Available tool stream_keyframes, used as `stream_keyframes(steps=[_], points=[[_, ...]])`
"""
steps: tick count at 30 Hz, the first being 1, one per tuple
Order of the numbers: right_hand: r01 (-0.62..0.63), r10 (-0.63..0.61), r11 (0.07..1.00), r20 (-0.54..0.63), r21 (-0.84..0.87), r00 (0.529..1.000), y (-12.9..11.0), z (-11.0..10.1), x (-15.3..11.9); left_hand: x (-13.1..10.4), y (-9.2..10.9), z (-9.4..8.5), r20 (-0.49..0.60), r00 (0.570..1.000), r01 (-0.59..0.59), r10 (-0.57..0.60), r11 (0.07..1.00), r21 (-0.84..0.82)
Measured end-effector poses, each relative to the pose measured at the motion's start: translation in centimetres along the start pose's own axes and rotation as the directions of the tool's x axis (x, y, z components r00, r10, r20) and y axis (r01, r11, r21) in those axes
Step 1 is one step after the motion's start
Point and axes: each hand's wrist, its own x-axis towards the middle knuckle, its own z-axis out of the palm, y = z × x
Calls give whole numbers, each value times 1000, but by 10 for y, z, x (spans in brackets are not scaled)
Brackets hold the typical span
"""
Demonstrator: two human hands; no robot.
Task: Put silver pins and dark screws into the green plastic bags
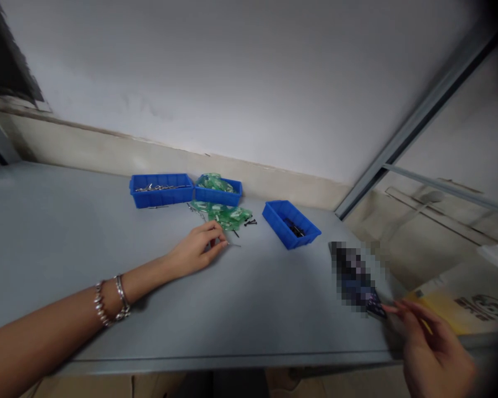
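Note:
Over the middle of the grey table (249,309), my left hand (200,246) pinches a thin metal pin (234,245) between thumb and fingertips. Just behind it lie green plastic packets (228,215) and a few dark screws (250,222). My right hand (434,342) is at the right front edge, its fingers bent close together at the near end of a dark, pixelated flat object (354,279). Whether those fingers hold anything is not clear.
Against the wall stand a blue bin of metal pins (161,197) and a blue bin with green packets (218,197). A third blue bin (288,235) holds dark screws. A metal post (398,132) rises at right, beside a yellow-and-white package (468,301).

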Motion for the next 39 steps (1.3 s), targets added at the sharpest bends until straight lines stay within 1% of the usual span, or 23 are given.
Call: stream_keyframes(steps=[5, 8, 12, 15, 18, 21, 23, 25, 27, 28, 29, 31, 32, 36, 38, 39], points=[[80, -71, 994, 122, -71, 990, 5, 0, 6, 0, 1, 0, 1, 1000, -8, 8, 1000, 8], [106, -95, 993, 161, -61, 982, 11, 0, 11, 0, 1, 0, 6, 1000, -12, 12, 1000, 8], [106, -98, 994, 174, -36, 980, 20, -1, 15, -1, 0, 0, 18, 1000, 2, -2, 1000, 7], [70, -67, 998, 164, -8, 984, 24, 0, 15, 0, 0, 0, 16, 1000, -1, 1, 1000, 12], [56, -52, 998, 173, -18, 984, 27, 1, 16, 0, 1, -1, 12, 1000, -3, 3, 1000, 21], [123, -109, 991, 185, -61, 977, 28, 3, 23, 0, 1, 0, 12, 1000, -8, 8, 1000, 23], [211, -177, 970, 242, -123, 954, 28, 6, 31, 0, -1, 0, 11, 1000, -16, 16, 1000, 22], [326, -241, 926, 363, -192, 900, 25, 12, 40, -1, -2, 1, 7, 1000, -23, 23, 1000, 20], [421, -275, 865, 446, -272, 852, 20, 21, 49, -1, -2, 1, 1, 1000, -22, 22, 1000, 20], [455, -286, 830, 454, -323, 844, 19, 26, 52, -1, -2, 1, 0, 1000, -22, 22, 1000, 22], [475, -293, 794, 447, -379, 845, 18, 31, 55, -1, -2, 0, 1, 1000, -22, 22, 999, 24], [486, -292, 739, 428, -466, 855, 17, 39, 57, 0, -1, 0, 4, 1000, -19, 19, 999, 28], [490, -288, 726, 433, -483, 854, 18, 42, 58, 0, -1, -1, 5, 1000, -19, 18, 999, 29], [507, -295, 721, 453, -472, 841, 17, 49, 55, -1, -1, -1, 14, 1000, -18, 17, 999, 34], [532, -332, 719, 452, -447, 828, 8, 52, 49, -1, -2, 0, 16, 1000, -17, 17, 999, 34], [556, -358, 718, 463, -418, 811, 1, 56, 44, 0, -2, 0, 15, 1000, -16, 15, 999, 32]])
